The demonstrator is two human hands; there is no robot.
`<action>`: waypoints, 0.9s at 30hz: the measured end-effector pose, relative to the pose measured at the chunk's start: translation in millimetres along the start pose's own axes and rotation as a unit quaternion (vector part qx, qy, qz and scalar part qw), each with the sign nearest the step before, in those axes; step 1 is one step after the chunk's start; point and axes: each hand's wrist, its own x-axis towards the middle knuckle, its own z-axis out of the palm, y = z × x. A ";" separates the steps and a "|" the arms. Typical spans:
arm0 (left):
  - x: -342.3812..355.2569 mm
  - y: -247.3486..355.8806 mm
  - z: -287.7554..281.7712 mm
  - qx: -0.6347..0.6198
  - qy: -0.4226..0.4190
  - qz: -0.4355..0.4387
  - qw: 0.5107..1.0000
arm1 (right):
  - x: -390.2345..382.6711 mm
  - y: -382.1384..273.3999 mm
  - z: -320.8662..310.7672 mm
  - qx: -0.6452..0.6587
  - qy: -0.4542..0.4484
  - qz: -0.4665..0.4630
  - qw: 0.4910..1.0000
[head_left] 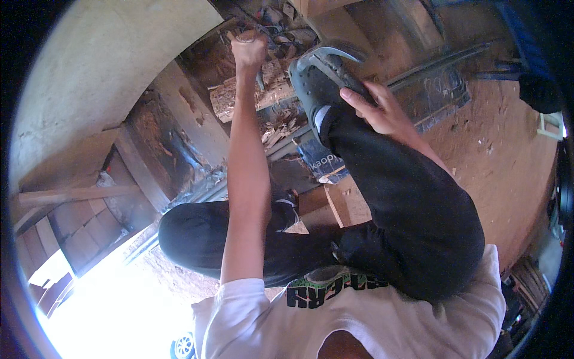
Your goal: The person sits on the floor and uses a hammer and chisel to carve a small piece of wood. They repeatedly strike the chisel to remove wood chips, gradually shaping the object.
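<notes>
**What You Can't See Well Here**

The left hand is far away at the top of the frame. It is closed around something thin, but that thing is too small to tell.

The right hand rests on the ankle, and it covers part of the grey shoe.

The heap of wood scraps in the upper middle is partly hidden behind the left arm.

At the lower left, bright light washes everything out. A wheel is cut off by the bottom edge.

Dark things at the right edge are too dim to make out.
</notes>
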 end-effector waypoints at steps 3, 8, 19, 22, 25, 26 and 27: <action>23.1 -5.7 -3.6 0.249 -0.074 0.103 0.960 | 3.5 6.5 -0.3 -0.019 0.004 -0.015 1.000; 12.2 -19.1 15.0 0.300 0.082 -0.034 0.950 | 2.2 11.2 -3.6 -0.107 0.007 -0.009 0.994; -24.1 86.4 -58.9 -0.160 0.190 -0.065 0.966 | 9.4 17.2 -3.7 -0.047 -0.004 0.033 0.998; -42.9 97.9 -63.8 -0.165 0.197 -0.028 0.966 | 5.9 28.5 -2.6 -0.009 -0.008 0.012 1.000; -68.7 87.4 -45.1 -0.166 0.204 0.014 0.965 | 3.7 35.9 1.4 0.058 -0.020 0.016 0.998; -78.1 82.3 -39.6 -0.145 0.206 0.022 0.968 | 3.5 37.1 2.8 0.057 -0.017 0.022 0.998; -84.8 77.2 -32.5 -0.160 0.214 0.021 0.963 | 3.0 37.4 4.3 0.058 -0.014 0.029 0.998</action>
